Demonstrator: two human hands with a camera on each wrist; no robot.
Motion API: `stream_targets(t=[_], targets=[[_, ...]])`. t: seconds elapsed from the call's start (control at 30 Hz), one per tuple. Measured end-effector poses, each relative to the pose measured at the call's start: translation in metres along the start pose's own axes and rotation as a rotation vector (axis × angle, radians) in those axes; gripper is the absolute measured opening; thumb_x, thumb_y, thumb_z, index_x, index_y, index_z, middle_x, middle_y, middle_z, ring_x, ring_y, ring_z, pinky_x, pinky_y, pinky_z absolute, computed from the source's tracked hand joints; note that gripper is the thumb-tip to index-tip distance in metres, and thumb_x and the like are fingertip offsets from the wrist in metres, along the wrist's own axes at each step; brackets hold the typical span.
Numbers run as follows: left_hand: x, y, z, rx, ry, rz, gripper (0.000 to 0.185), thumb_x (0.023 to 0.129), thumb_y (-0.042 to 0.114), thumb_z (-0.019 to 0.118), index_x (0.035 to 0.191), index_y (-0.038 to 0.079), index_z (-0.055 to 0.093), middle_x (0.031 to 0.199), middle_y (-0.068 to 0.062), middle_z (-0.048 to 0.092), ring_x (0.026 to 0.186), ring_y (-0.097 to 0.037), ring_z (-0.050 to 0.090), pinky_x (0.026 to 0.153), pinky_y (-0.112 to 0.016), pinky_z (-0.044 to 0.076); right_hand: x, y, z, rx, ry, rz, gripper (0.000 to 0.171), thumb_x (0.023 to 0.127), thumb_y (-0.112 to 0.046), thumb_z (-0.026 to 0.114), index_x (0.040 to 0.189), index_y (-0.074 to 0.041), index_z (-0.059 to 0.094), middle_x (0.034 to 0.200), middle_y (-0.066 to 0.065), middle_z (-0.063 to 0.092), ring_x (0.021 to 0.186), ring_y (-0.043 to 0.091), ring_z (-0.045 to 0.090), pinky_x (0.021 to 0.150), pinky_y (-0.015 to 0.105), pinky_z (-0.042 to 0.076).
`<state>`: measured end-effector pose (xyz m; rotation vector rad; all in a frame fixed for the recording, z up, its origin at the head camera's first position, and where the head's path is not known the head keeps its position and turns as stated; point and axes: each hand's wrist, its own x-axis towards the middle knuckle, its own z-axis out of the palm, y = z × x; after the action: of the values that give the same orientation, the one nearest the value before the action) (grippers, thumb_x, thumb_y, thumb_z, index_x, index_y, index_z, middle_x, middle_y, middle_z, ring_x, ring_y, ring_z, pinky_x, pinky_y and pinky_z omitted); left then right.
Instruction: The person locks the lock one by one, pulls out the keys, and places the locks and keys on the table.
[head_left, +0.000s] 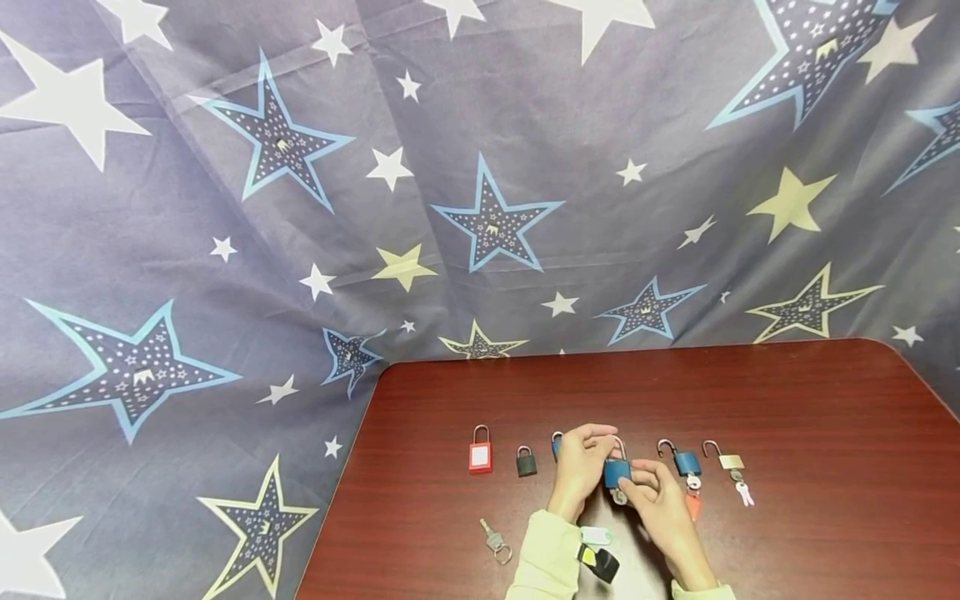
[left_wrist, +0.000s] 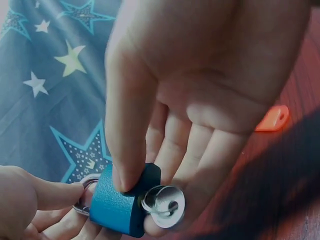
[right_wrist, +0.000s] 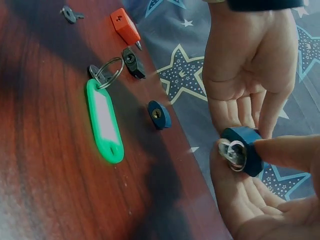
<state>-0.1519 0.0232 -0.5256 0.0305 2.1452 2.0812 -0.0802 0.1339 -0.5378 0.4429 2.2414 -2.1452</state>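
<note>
A blue padlock (head_left: 617, 473) is held between my two hands above the table. My right hand (head_left: 663, 504) grips its body, and the thumb presses on the side in the left wrist view. Fingers of my left hand (head_left: 576, 468) pinch the metal shackle (left_wrist: 86, 192). From the body's lower end sticks a silver key (left_wrist: 167, 206) on a ring. Part of the shackle is hidden behind fingers, so I cannot tell whether it is fastened.
To the left stand a red padlock (head_left: 480, 457), a dark padlock (head_left: 527, 462) and another blue padlock (right_wrist: 159, 115). An unlatched blue padlock (head_left: 686, 463) and a brass padlock (head_left: 731, 461) lie right. Nearer are a ringed key (head_left: 494, 542) and a green tag (right_wrist: 104, 120).
</note>
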Motion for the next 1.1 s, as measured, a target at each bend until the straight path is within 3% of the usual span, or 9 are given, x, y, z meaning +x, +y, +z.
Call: stream_targets(t=[0.13,0.3,0.37,0.6,0.9,1.1], targets=[[-0.001,0.003,-0.001,-0.006,0.004,-0.003,0.014,0.092,0.004,0.064,0.102,0.002,0.074,0.083,-0.009,0.075,0.076,-0.017,0.073,0.067,-0.019,0.056,0.000,0.003,0.002,0.081,-0.030,0.010,0.033,0.099,-0.010,0.060,0.124,0.010,0.053,0.105,0.019,0.069,0.083,0.010,0.069,0.077,0.023,0.057],[-0.002,0.007,-0.002,-0.032,-0.002,0.000,0.012,0.092,0.005,0.065,0.099,0.005,0.074,0.082,-0.009,0.075,0.080,-0.027,0.073,0.068,-0.019,0.055,-0.001,0.008,0.007,0.170,-0.064,0.025,0.030,0.101,-0.010,0.057,0.117,0.015,0.056,0.095,0.024,0.071,0.078,0.021,0.073,0.075,0.030,0.060],[-0.001,0.008,-0.002,-0.026,-0.011,0.009,0.012,0.093,0.009,0.066,0.099,0.004,0.074,0.082,-0.010,0.075,0.079,-0.027,0.073,0.068,-0.020,0.055,-0.002,0.009,0.009,0.175,-0.059,0.010,0.030,0.101,-0.011,0.056,0.116,0.015,0.057,0.094,0.024,0.071,0.077,0.022,0.073,0.074,0.030,0.060],[0.006,0.008,-0.005,0.024,-0.048,0.011,0.018,0.094,0.020,0.068,0.094,0.004,0.076,0.076,-0.008,0.074,0.066,-0.008,0.067,0.065,-0.019,0.053,-0.005,0.006,0.011,0.173,-0.067,-0.028,0.034,0.103,-0.016,0.055,0.118,0.014,0.056,0.093,0.022,0.071,0.074,0.020,0.072,0.072,0.030,0.060],[0.004,0.010,-0.004,0.047,-0.073,0.069,0.019,0.095,0.014,0.065,0.092,-0.002,0.076,0.077,-0.014,0.075,0.066,-0.011,0.070,0.063,-0.018,0.053,-0.008,0.006,0.014,0.181,-0.039,-0.061,0.037,0.105,-0.019,0.051,0.114,0.017,0.056,0.087,0.017,0.072,0.070,0.015,0.070,0.069,0.029,0.060],[0.001,0.011,-0.003,0.082,-0.053,0.096,0.017,0.094,0.015,0.067,0.090,0.002,0.077,0.075,-0.011,0.075,0.067,-0.012,0.071,0.063,-0.016,0.052,-0.011,0.005,0.016,0.220,-0.025,-0.062,0.040,0.105,-0.021,0.051,0.116,0.017,0.054,0.085,0.015,0.072,0.068,0.013,0.069,0.069,0.028,0.059]])
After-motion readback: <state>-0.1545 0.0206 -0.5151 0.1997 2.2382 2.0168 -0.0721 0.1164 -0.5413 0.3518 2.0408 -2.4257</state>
